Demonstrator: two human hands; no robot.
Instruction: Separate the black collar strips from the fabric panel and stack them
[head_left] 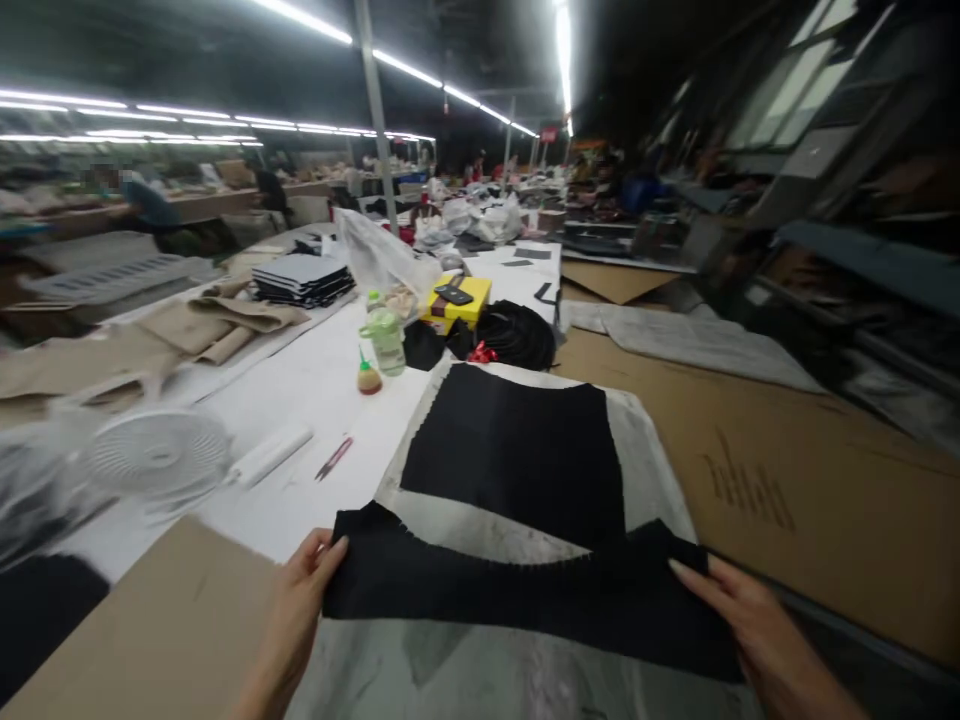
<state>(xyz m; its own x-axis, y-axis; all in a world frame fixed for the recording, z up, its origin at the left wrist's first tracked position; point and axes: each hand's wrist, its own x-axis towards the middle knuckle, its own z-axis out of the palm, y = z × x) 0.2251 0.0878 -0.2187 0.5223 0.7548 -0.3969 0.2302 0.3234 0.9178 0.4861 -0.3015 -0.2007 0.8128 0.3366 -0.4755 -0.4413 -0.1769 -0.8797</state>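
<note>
Stretched between my two hands is a long black fabric piece (pixel 510 600) with a curved, notched upper edge. My left hand (pixel 311 575) pinches its left end between thumb and fingers. At the opposite end, my right hand (pixel 727 595) grips the upper corner, thumb on top. Beyond it a second black fabric panel (pixel 517 445) lies flat on a pale grey, stained board (pixel 656 460). The held piece overlaps the near right part of that panel in view. Whether the held piece touches the board, I cannot tell.
Left of the board lie thread snips (pixel 334 458), a white roll (pixel 270 455) and a white fan (pixel 157 450). Farther back stand a small glue bottle (pixel 368 377), a green-lidded jar (pixel 386 340) and a yellow box (pixel 459 303). Brown cardboard (pixel 817 480) spreads along the right.
</note>
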